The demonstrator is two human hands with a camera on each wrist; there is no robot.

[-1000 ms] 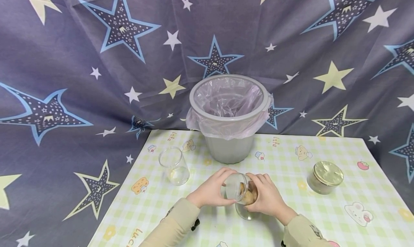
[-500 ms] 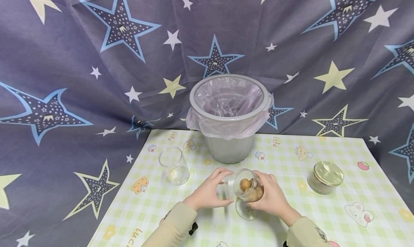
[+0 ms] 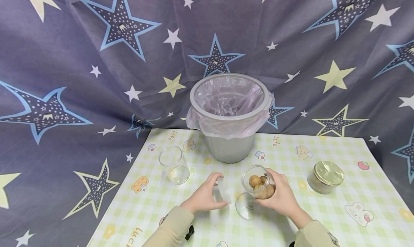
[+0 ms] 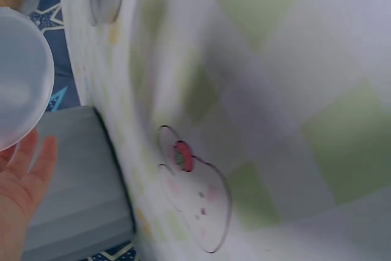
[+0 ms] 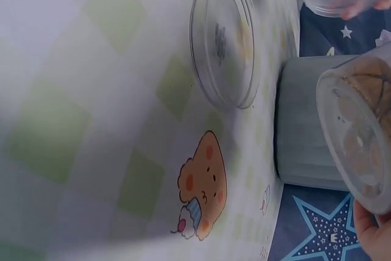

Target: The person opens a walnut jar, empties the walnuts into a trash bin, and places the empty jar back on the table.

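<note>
My left hand point(image 3: 203, 196) pinches a translucent white plastic lid point(image 3: 224, 190) by its edge, tilted on its side above the table; the left wrist view shows the lid's round face point(image 4: 21, 84). My right hand point(image 3: 282, 196) grips a clear jar point(image 3: 247, 180), tilted with its mouth towards the head camera. Several round brown pieces, perhaps walnuts point(image 3: 265, 192), lie inside it. On the table between the hands lies a shallow clear round dish or lid point(image 3: 245, 207) with small dark lettering. Lid and jar are apart.
A grey bin point(image 3: 229, 150) with a pink liner bag stands behind the hands. To the left is a clear cup point(image 3: 174, 166); to the right, a jar with a gold lid point(image 3: 326, 177). A checked cloth point(image 3: 278, 157) covers the table; a star-patterned curtain point(image 3: 155, 53) hangs behind.
The hands have moved apart. The white lid, earlier at the jar's mouth, has come away leftward with my left hand, while my right hand has moved the jar to the right.
</note>
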